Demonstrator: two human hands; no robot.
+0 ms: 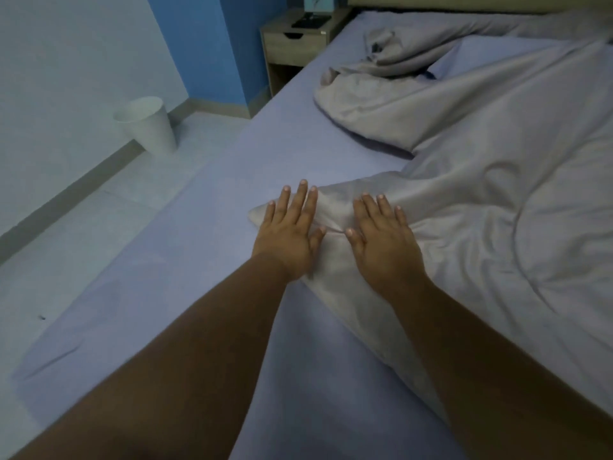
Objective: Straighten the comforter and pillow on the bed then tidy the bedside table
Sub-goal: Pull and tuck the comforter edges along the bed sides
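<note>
On the blue-sheeted bed [205,247], the left hand [288,232] and right hand [381,239] lie flat, fingers spread and gripping nothing, on a corner of the rumpled grey comforter [497,200] (bedside table [295,44] beyond the bed's far corner).

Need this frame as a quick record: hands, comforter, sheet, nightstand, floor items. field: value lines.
left hand: flat, fingers spread, palm down on the comforter corner, gripping nothing
right hand: flat, fingers spread, palm down on the same corner beside the left
comforter: grey, rumpled, bunched toward the bed's right side, not spread
bed sheet: light blue, bare across the left half
pillow: not clearly distinguishable
bedside table: wooden, at the far left bed corner, dark flat item on top
waste bin: white, on the floor by the wall
</note>
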